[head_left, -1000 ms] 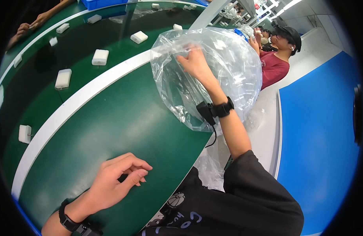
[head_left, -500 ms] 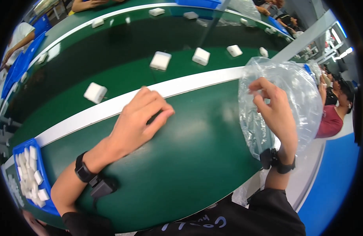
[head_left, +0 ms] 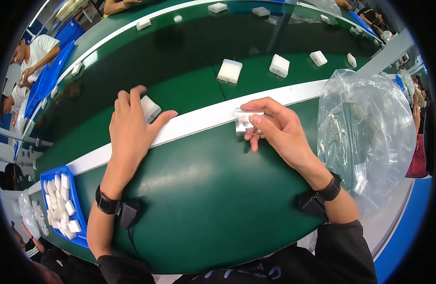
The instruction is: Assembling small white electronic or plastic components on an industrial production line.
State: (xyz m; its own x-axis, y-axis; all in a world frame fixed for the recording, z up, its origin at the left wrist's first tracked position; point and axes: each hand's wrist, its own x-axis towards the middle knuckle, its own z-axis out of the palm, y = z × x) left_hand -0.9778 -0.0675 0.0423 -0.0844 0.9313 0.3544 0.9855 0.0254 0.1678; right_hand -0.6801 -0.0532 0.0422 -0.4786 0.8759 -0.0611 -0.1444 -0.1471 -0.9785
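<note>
My left hand (head_left: 129, 116) reaches over the far side of the white edge strip, its thumb spread away from its fingers. Between them sits a small white block-shaped piece (head_left: 151, 109) on the dark green belt; whether the fingertips touch it is hidden. My right hand (head_left: 285, 130) pinches a small clear plastic sleeve (head_left: 243, 124) between thumb and fingers, above the near edge of the strip. More white pieces rest on the belt beyond, among them one with a thin prong (head_left: 229, 71) and another (head_left: 279, 66) to its right.
A blue tray (head_left: 79, 208) full of white pieces stands at the left. On the right lies a large clear plastic bag (head_left: 383, 137). The white strip (head_left: 194, 119) borders the green worktop (head_left: 218, 199). Co-workers sit along the far and left sides.
My right hand has come away from the plastic bag toward the middle, now with a clear sleeve in it. My left hand has moved out over a white piece on the belt. The view has shifted.
</note>
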